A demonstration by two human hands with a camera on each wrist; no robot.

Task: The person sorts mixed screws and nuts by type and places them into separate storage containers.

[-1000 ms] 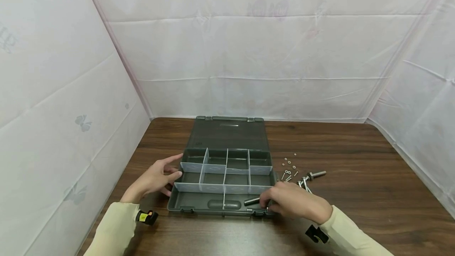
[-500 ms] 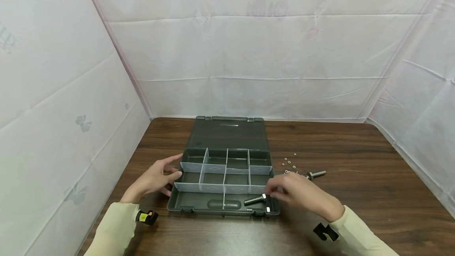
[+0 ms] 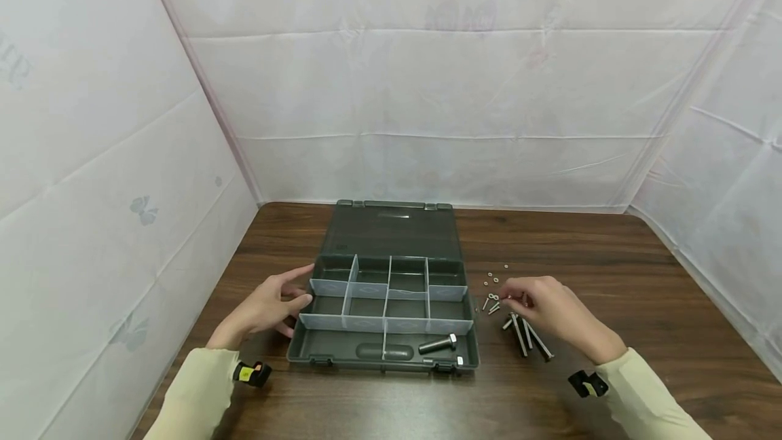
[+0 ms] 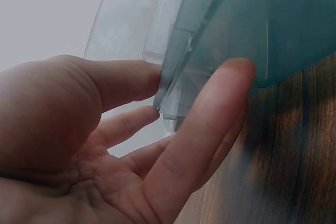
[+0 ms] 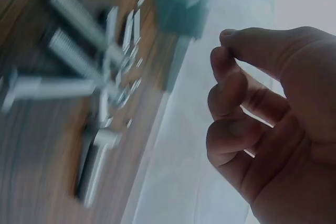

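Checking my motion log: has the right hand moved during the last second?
Yes. The right hand went rightward and farther away, from the grey compartment box's front right corner to the loose steel bolts.

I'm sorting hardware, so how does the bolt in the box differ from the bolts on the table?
The bolt in the box is short, thick and lies alone in the front right compartment; the bolts on the table are longer, thinner and piled together beside the right hand. Both are silvery metal.

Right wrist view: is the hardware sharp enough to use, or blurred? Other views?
Right wrist: bolts smeared by motion blur, right hand sharper. Left wrist: organizer box very close, soft, dim. Head: evenly lit, sharp, edges bowed by the wide lens.
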